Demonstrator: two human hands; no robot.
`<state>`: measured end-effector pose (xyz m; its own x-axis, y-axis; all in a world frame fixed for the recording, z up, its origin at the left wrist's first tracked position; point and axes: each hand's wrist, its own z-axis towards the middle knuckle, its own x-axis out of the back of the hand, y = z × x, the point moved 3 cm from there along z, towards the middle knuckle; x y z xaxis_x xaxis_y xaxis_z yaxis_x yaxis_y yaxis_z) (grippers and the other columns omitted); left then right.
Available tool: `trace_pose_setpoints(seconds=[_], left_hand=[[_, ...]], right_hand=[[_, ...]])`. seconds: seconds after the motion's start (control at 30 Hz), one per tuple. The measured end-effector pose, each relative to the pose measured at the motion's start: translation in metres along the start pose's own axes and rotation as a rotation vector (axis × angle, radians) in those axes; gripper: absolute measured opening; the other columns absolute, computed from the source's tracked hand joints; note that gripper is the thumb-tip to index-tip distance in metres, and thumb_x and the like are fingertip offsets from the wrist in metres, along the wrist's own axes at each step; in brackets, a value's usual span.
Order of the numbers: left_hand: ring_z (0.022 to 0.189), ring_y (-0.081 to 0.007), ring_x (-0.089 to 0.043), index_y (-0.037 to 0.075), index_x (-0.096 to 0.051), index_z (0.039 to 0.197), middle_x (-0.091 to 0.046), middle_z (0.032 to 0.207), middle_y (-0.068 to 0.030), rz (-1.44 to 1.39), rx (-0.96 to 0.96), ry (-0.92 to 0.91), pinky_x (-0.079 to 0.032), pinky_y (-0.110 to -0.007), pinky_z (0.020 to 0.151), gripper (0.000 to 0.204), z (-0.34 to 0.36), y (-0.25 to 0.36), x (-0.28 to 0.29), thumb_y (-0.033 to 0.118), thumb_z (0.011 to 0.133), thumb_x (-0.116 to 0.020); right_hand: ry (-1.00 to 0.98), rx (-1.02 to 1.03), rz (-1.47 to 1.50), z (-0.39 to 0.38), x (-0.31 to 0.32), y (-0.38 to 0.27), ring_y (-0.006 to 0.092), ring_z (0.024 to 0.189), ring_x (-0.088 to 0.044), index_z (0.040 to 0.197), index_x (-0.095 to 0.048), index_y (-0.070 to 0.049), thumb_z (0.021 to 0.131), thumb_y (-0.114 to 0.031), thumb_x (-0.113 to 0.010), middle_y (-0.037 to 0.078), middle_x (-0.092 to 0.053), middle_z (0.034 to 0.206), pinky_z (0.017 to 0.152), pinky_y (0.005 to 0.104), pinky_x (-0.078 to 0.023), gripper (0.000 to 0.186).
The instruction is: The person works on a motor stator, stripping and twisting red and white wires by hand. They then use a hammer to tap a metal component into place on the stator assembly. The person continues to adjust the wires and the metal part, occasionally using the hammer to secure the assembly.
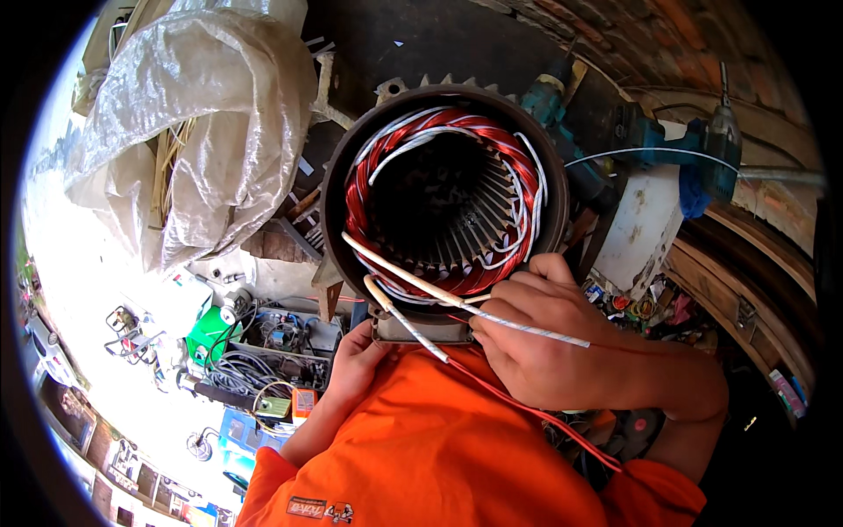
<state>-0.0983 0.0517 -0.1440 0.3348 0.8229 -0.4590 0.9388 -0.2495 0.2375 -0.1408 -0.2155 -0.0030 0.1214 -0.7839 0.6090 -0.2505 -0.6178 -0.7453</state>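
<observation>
A round, dark motor stator [332, 198] faces up in front of me, with red copper windings [356, 189] and white insulating sleeves around its bore. My right hand [553, 338] is at its near right rim, fingertips pinched on a thin red wire. Across that hand lies a long white sleeve [421, 285] with a beige end. A second sleeve [406, 329] slants over the near rim, and red lead wires [536, 413] run from it over my orange shirt. My left hand [356, 356] is closed beside the metal box [421, 329] on the stator's near side; its fingertips are partly hidden.
Cordless power tools [632, 132] lie beyond the stator on the right, near a brick wall. A large translucent plastic bag [211, 114] stands at the far left. Coiled black cables [241, 373] and a green container [209, 334] are at the lower left. Wooden boards [746, 263] line the right side.
</observation>
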Motion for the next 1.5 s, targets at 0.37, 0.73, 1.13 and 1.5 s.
trace_pose_setpoints(seconds=[0.37,0.73,1.13,1.5], left_hand=[[0.071,-0.0087,-0.054,0.002,-0.058,0.099,-0.060,0.082,-0.0026,0.107,0.021,-0.006,-0.043,-0.021,0.064,0.009,-0.001,0.007,-0.008,0.003,0.092,-0.052],[0.076,-0.0120,-0.059,0.002,-0.057,0.100,-0.063,0.085,-0.0039,0.182,0.032,0.053,-0.048,-0.024,0.069,0.012,0.001,0.009,-0.014,0.000,0.088,-0.055],[0.075,-0.0084,-0.055,0.001,-0.058,0.099,-0.062,0.086,-0.0019,0.151,0.015,0.011,-0.045,-0.022,0.070,0.013,0.005,0.004,-0.007,-0.003,0.087,-0.053],[0.073,-0.0093,-0.055,0.000,-0.059,0.098,-0.061,0.083,-0.0024,0.114,0.021,0.030,-0.044,-0.022,0.069,0.011,0.004,0.007,-0.011,-0.001,0.088,-0.054]], right_hand=[[0.096,0.050,-0.122,0.003,-0.016,0.005,0.0227,0.066,-0.054,0.071,-0.051,-0.007,0.072,-0.005,-0.057,0.006,-0.050,0.067,0.074,0.0352,-0.038,0.007],[0.161,0.114,-0.195,0.002,-0.023,-0.001,0.0207,0.055,-0.048,0.070,-0.054,-0.004,0.068,-0.003,-0.059,0.005,-0.044,0.062,0.061,0.0339,-0.035,0.005],[0.191,0.355,-0.375,-0.007,-0.022,-0.015,0.0159,0.054,-0.047,0.083,-0.061,0.008,0.071,-0.004,-0.061,0.003,-0.044,0.063,0.054,0.0311,-0.037,0.016],[0.119,0.332,-0.393,-0.001,-0.019,-0.013,0.0171,0.054,-0.048,0.074,-0.061,0.005,0.070,-0.003,-0.062,0.004,-0.046,0.061,0.053,0.0304,-0.036,0.009]])
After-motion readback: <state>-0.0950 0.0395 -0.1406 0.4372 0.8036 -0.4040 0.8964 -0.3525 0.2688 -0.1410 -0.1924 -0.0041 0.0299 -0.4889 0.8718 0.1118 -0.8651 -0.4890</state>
